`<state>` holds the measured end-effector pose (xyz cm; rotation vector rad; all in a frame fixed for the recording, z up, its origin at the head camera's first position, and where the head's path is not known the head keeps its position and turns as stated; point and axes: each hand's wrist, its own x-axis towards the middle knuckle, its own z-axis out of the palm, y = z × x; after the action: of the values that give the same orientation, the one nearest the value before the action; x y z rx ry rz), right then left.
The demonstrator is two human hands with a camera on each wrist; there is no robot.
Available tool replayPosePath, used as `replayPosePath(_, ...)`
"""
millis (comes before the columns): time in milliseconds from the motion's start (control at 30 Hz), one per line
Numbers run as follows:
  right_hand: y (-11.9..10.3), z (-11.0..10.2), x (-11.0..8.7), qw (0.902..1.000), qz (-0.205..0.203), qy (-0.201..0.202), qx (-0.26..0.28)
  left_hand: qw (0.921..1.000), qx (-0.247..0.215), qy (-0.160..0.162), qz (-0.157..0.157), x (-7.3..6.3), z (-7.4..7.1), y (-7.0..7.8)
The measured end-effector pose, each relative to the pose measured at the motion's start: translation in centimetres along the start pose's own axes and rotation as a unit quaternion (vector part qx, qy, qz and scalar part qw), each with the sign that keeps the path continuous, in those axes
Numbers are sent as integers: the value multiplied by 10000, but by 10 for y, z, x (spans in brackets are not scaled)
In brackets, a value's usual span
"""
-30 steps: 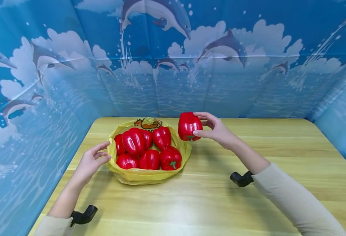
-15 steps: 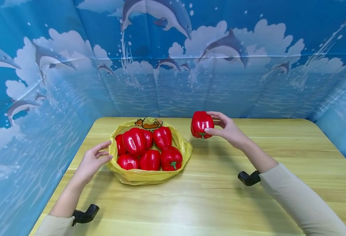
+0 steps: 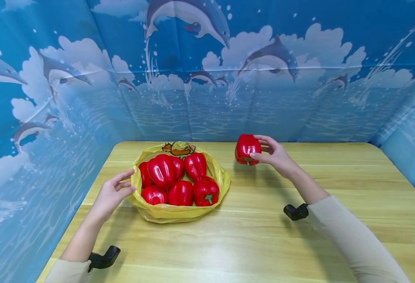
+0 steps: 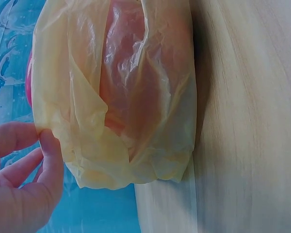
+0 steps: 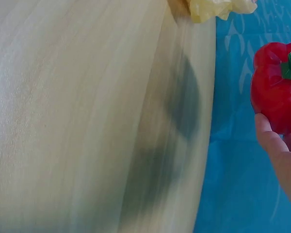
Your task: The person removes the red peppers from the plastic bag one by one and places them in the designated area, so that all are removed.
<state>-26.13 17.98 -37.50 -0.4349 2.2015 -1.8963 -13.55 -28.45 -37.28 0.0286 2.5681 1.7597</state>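
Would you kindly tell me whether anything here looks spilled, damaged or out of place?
Nothing stands out: red peppers sit inside the yellow bag, none spilled; the left hand pinches the bag and the right hand holds another pepper.

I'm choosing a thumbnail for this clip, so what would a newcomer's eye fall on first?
Probably the glossy red peppers heaped in the open yellow bag on the left of the table, where the left hand pinches the bag's edge. Next, the lone pepper that the right hand holds above the table, to the bag's right. Behind them, a blue backdrop printed with dolphins.
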Motion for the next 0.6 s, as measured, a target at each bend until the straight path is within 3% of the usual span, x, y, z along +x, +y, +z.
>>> replayPosePath(600,32,-1,24,9989,340,311,7,9999,48,41,-82,0,3,3)
